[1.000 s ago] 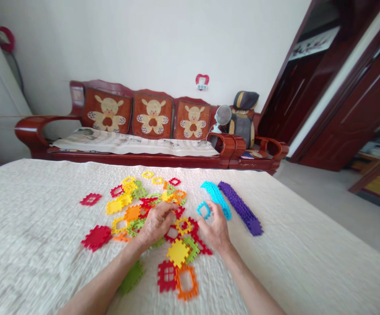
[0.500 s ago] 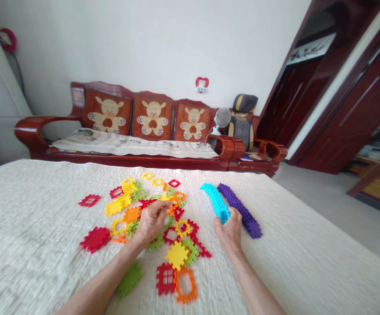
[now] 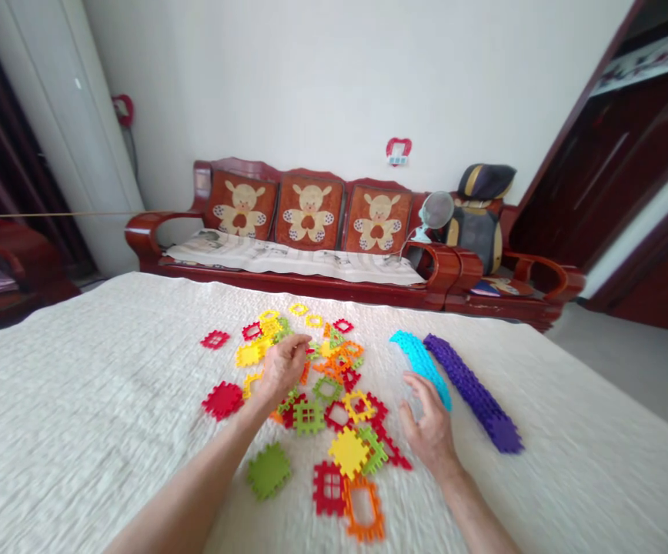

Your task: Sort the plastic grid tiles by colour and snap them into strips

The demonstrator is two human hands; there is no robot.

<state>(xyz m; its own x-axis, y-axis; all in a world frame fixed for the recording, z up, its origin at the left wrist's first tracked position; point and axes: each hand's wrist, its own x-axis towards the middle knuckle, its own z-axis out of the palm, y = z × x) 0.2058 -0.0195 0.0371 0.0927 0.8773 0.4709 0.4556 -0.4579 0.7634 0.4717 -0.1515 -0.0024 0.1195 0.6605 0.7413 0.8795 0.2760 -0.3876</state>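
Observation:
My left hand [image 3: 288, 365] is over the left side of a loose heap of plastic interlocking tiles, its fingers curled together. Whatever it may hold is hidden. My right hand [image 3: 431, 431] has thumb and fingers apart, with nothing between them. Just beyond it lies a long cyan stack of joined tiles [image 3: 420, 360], partly behind the fingers. Alongside that, a purple stack of tiles [image 3: 472, 392] slants toward the right. Between my hands are a yellow tile [image 3: 349, 452], a green window tile [image 3: 308, 417] and an orange frame tile [image 3: 380, 517].
A whitish textured cloth [image 3: 138, 431] covers the table. Left of the heap sit a red tile [image 3: 222, 401] and a solid green tile [image 3: 268, 470]. Past the far edge stand a wooden sofa [image 3: 288, 278] with bear cushions and a small fan [image 3: 438, 209].
My right hand has let go of the cyan stack, which now lies beside the purple one. My left hand stays over the heap. The view has swung left.

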